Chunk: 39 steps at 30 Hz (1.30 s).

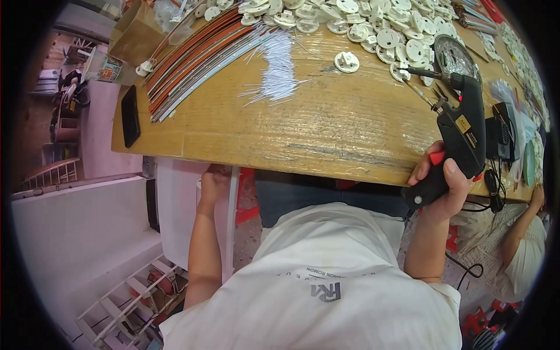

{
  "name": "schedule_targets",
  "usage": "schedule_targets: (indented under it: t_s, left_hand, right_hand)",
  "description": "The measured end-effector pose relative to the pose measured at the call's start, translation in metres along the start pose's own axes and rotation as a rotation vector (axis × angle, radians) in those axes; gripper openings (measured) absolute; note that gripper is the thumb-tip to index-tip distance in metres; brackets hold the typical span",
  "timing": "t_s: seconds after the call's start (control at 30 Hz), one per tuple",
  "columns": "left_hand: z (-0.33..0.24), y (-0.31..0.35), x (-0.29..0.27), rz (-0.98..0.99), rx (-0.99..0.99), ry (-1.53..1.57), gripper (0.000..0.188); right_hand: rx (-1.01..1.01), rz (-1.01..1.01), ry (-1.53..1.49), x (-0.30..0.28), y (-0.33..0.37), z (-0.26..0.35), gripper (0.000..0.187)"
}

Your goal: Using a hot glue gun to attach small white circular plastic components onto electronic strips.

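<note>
My right hand (445, 178) is wrapped round the grip of a black soldering gun (464, 125) with a red trigger. The gun is raised at the table's right front, its thin tip directed to the far left, toward a pile of round white plastic parts (402, 44). Behind the gun is a round spool-like disc (457, 58). My left hand (216, 182) is low at the table's front edge, over a white bin (178, 216); its fingers are mostly hidden. A single white plastic part (346, 62) lies apart from the pile.
On the wooden table (338, 122) lie a bundle of thin white wires (277, 73), rows of orange and grey strips (192, 64) and a black phone (130, 116). A cardboard box (137, 32) stands at the far left. Another person's arm (522, 224) rests at the right.
</note>
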<state>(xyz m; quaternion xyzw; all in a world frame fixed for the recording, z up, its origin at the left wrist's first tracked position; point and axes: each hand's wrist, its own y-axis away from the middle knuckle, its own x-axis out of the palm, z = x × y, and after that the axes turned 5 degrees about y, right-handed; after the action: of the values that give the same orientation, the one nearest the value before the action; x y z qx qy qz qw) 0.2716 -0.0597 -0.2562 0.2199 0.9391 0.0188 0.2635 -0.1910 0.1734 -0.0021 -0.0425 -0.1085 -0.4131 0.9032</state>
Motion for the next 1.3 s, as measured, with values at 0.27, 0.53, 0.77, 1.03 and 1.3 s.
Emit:
schedule_targets:
  t_s: [0.27,0.53,0.77,1.03,1.3]
  left_hand:
    - [-0.095,0.01,-0.013,0.128,0.198,-0.475,0.036]
    - [-0.329,0.02,-0.008,0.636,0.283,-0.097,0.026]
    - [-0.411,-0.07,0.1,0.019,1.057,-0.303,0.017]
    - [-0.41,-0.106,0.136,0.037,1.106,-0.59,0.008]
    - [-0.391,-0.033,0.113,0.102,0.986,-0.359,0.012]
  right_hand:
    - [-0.006,-0.006,-0.06,-0.004,-0.001,0.0,0.048]
    - [0.029,0.008,-0.089,-0.005,-0.002,-0.002,0.05]
    - [-0.032,0.04,-0.078,-0.008,-0.003,-0.001,0.048]
    - [-0.081,0.026,-0.123,-0.008,0.002,-0.003,0.047]
    - [-0.031,0.065,-0.085,-0.011,0.0,-0.003,0.05]
